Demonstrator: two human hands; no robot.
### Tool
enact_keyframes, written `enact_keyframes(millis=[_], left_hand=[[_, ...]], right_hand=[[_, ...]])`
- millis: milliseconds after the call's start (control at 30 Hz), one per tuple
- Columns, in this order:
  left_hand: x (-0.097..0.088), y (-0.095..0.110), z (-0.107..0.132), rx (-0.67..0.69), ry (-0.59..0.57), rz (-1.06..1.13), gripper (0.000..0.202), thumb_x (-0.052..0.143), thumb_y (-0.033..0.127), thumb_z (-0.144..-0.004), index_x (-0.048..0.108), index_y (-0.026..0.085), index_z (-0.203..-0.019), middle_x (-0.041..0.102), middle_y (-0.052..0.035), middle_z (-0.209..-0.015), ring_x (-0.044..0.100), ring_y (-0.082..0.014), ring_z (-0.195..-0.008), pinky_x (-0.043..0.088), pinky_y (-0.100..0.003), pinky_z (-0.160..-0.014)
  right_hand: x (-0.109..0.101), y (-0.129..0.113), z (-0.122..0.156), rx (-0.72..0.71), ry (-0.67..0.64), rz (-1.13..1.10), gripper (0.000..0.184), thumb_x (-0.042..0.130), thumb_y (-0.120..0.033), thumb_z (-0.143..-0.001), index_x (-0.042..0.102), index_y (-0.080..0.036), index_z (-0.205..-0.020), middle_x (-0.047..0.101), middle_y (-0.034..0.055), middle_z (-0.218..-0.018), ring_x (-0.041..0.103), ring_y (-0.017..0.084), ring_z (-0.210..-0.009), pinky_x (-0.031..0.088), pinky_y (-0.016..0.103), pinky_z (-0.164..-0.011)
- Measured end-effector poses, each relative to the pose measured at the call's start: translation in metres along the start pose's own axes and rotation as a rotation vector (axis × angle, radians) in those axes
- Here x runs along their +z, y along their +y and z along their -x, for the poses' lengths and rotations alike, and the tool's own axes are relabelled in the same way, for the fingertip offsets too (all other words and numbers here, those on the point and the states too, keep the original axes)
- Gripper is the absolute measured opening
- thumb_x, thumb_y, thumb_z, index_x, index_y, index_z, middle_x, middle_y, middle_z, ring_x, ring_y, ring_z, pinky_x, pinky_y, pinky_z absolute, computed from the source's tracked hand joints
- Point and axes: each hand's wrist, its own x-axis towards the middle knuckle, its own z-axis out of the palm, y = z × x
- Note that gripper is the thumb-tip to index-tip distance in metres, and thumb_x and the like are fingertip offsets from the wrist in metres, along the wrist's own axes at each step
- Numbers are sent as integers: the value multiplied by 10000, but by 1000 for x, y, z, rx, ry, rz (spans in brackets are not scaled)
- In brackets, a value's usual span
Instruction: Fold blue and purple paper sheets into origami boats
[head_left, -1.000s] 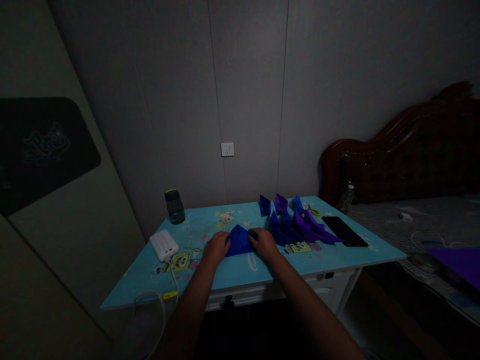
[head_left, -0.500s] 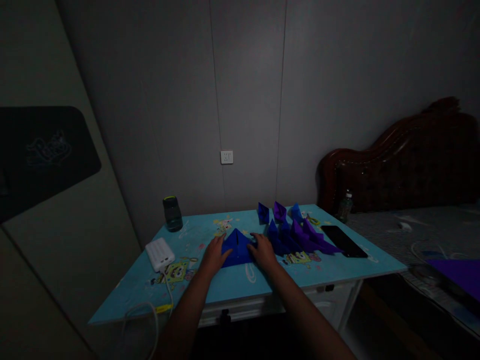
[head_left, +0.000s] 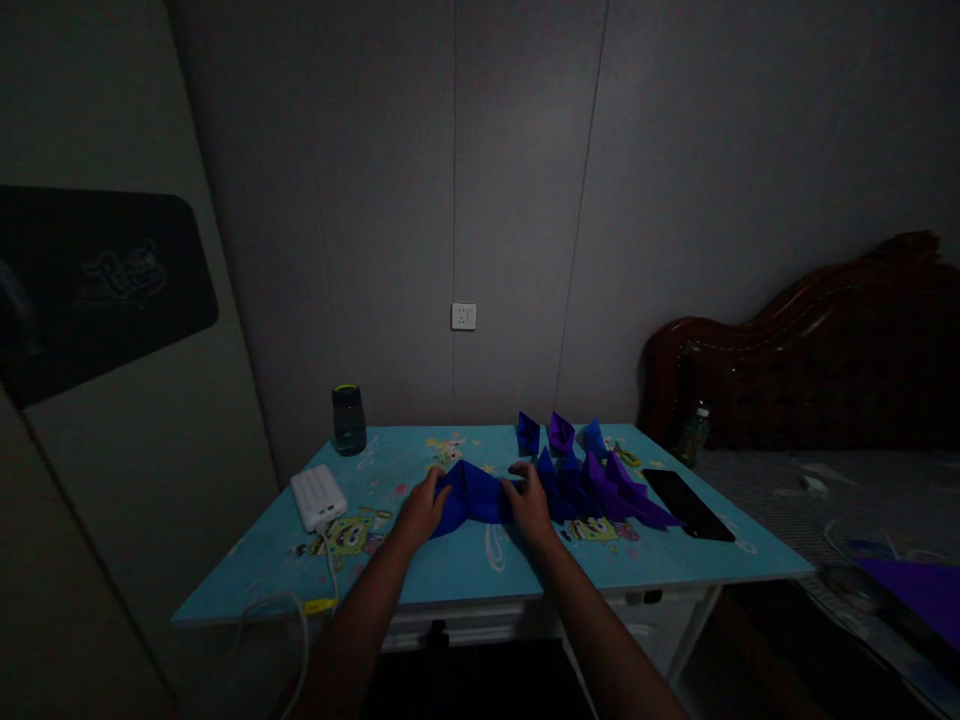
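- My feed shows the grey wall (head_left: 375,150) filling the background.
- The dark, carved headboard (head_left: 810,360) stands at the right, behind the bed.
- I see the light-blue desk (head_left: 465,570) across the middle, its top printed with yellow cartoon figures.
- On the black panel (head_left: 112,300) at far left I spot pale, looping lettering; I can't read it reliably.
- Folded purple and blue paper shapes (head_left: 615,492) crowd together just right of the hands, with three smaller ones behind.
- The black slab (head_left: 686,503) lies flat beyond them.
- The creased blue paper (head_left: 484,497) is at the desk's middle, a peak along its upper edge; whether it is lifted I can't tell.
- The left hand (head_left: 422,510) has its grip closed on the paper's left end.
- The right hand (head_left: 531,505) pinches the right end.
- The dark bottle (head_left: 349,425) stands upright, back left.
- The white power bank (head_left: 318,497) has a cable plugged in; the cable's yellow tag (head_left: 320,606) is illegible to me.
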Motion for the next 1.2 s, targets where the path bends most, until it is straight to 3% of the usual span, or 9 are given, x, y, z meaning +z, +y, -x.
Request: enact_keyframes(millis=[200, 333, 500, 600, 733, 933, 1100, 1200], left_hand=[[-4, 8, 0, -29, 45, 71, 249, 468, 376, -902, 539, 227, -1088, 702, -85, -1094, 652, -244, -1072, 496, -357, -901], [-5, 10, -1, -25, 76, 93, 295, 461, 406, -901, 548, 219, -1111, 707, -87, -1095, 654, -243, -1075, 496, -363, -914], [-5, 8, -2, -24, 132, 78, 290, 458, 397, -906, 560, 220, -1112, 702, -88, -1089, 658, -249, -1041, 487, -386, -915], [-5, 5, -2, -19, 159, 64, 290, 483, 396, -893, 577, 217, -1101, 693, -97, -1105, 647, -260, -1047, 473, -412, -935], [-5, 2, -5, -7, 212, 60, 325, 547, 417, -855, 608, 213, -1101, 671, -104, -1110, 616, -276, -1069, 448, -448, -973], [-9, -1, -9, -19, 287, 119, 442, 553, 445, -851, 568, 206, -1222, 592, -124, -1242, 525, -283, -1208, 366, -467, -1074], [-8, -2, -8, -103, 271, 234, 508, 537, 456, -858, 497, 220, -1306, 566, -130, -1303, 558, -276, -1201, 450, -442, -1008], [-7, -3, -9, -145, 258, 312, 475, 549, 476, -834, 544, 193, -1216, 630, -128, -1206, 625, -264, -1107, 495, -416, -959]], right_hand=[[3, 5, -3, 18, 40, -102, 305, 566, -430, -806, 544, -204, -1009, 675, 91, -998, 655, 218, -852, 523, 325, -752], [3, 5, -4, 5, 7, -126, 304, 587, -450, -804, 631, -177, -931, 709, 94, -915, 655, 236, -831, 514, 353, -779], [5, -1, -1, -18, -81, -157, 374, 629, -441, -790, 699, -180, -1049, 739, 93, -1016, 665, 267, -929, 505, 381, -849], [4, -5, 2, -16, -104, -149, 305, 612, -417, -802, 731, -172, -938, 752, 76, -906, 672, 257, -843, 508, 362, -796], [1, -8, 3, 2, -62, -110, 261, 594, -392, -809, 720, -164, -787, 722, 58, -748, 644, 233, -723, 481, 319, -699], [2, -2, -1, 44, 44, -112, 297, 541, -405, -834, 697, -152, -820, 712, 66, -790, 629, 222, -747, 464, 298, -693], [4, 2, -5, 77, 71, -154, 322, 543, -421, -827, 701, -140, -824, 709, 64, -773, 629, 220, -740, 470, 295, -674], [4, 2, -5, 75, 72, -176, 337, 553, -435, -822, 712, -139, -842, 711, 64, -778, 633, 224, -753, 475, 302, -690]])
